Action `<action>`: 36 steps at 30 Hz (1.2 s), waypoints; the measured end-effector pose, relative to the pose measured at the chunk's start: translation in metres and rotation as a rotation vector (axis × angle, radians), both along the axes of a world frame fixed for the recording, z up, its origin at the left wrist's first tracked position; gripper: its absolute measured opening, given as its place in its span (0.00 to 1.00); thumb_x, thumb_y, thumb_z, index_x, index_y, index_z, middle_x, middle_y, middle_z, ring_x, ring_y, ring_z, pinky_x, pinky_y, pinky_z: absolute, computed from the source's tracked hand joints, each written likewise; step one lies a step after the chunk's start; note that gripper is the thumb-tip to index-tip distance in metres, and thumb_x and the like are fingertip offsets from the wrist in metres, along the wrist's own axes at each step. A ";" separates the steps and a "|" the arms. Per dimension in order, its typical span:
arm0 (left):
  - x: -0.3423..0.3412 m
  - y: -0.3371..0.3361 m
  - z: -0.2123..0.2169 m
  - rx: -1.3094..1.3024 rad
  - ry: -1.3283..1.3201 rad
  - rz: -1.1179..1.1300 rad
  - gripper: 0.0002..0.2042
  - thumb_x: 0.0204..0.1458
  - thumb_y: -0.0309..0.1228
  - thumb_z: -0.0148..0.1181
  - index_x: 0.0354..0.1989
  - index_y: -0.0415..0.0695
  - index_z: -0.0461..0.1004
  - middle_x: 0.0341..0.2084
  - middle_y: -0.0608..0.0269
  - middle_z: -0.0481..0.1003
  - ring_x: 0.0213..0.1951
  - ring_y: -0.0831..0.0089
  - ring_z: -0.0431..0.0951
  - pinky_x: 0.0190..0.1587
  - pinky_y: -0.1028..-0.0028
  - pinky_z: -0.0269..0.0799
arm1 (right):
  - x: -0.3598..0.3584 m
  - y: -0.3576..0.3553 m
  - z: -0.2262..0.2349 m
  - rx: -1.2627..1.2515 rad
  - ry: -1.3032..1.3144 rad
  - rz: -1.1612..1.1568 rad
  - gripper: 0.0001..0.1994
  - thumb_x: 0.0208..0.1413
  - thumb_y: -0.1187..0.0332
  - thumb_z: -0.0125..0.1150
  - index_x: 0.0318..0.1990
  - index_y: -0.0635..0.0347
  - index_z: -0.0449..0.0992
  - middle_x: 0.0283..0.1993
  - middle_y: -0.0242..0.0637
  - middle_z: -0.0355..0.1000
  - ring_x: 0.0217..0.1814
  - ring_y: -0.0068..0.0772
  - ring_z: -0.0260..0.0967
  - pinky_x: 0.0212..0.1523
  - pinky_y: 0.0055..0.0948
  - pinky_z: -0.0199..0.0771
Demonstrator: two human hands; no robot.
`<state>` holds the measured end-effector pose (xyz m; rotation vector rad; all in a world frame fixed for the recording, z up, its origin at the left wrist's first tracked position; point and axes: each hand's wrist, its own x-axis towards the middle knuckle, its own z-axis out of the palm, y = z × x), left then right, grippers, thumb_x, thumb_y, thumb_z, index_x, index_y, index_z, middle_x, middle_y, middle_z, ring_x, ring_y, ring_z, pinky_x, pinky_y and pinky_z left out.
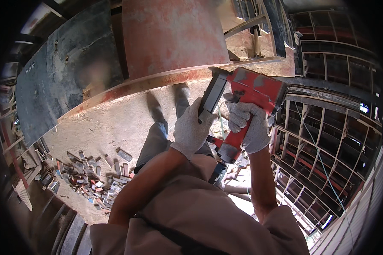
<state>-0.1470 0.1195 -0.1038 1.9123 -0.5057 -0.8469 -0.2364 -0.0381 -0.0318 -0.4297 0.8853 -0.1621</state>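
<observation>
A worn red nail gun [259, 87] is held up in front of my body, over the near side of a workbench. My right hand [253, 129], in a light grey knit glove, is closed round its handle. My left hand [190, 131], gloved the same way, grips the lower end of the black magazine [212, 91]. The gun's scuffed head points up and to the right, near the bench's edge. Whether nails sit in the magazine cannot be made out.
Across the bench lie a faded red panel [170, 34] and a dark scuffed panel [68, 68], with a wooden strip [144, 85] along the near edge. Wood offcuts [98, 180] are heaped on the floor at left. Slatted wooden frames [323, 131] fill the right; a thin hose [321, 155] crosses there.
</observation>
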 end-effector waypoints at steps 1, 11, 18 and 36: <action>-0.001 0.000 0.000 -0.009 -0.024 0.005 0.34 0.54 0.44 0.66 0.65 0.40 0.64 0.46 0.41 0.77 0.46 0.47 0.79 0.47 0.56 0.75 | -0.001 0.000 -0.001 -0.009 -0.001 -0.010 0.10 0.60 0.69 0.50 0.42 0.67 0.72 0.17 0.18 0.53 0.15 0.18 0.52 0.20 0.25 0.60; -0.010 0.005 0.015 -0.121 -0.226 0.049 0.24 0.54 0.41 0.67 0.57 0.45 0.71 0.52 0.49 0.73 0.48 0.47 0.77 0.44 0.55 0.75 | 0.002 0.000 0.018 -0.041 -0.023 -0.001 0.24 0.59 0.71 0.48 0.61 0.78 0.64 0.18 0.19 0.52 0.16 0.17 0.51 0.18 0.23 0.59; 0.010 0.033 0.011 -0.356 -0.536 -0.107 0.14 0.45 0.31 0.73 0.37 0.47 0.75 0.40 0.58 0.73 0.39 0.56 0.74 0.40 0.61 0.71 | 0.006 -0.011 0.025 -0.068 -0.096 0.023 0.10 0.59 0.70 0.47 0.42 0.66 0.71 0.18 0.20 0.52 0.16 0.19 0.50 0.18 0.24 0.58; 0.035 0.079 0.023 -0.093 -0.358 -0.237 0.12 0.39 0.28 0.74 0.22 0.44 0.71 0.24 0.60 0.71 0.30 0.59 0.75 0.30 0.62 0.71 | 0.094 -0.049 -0.120 0.109 0.010 0.431 0.09 0.63 0.63 0.56 0.30 0.52 0.71 0.17 0.25 0.61 0.18 0.24 0.61 0.24 0.26 0.66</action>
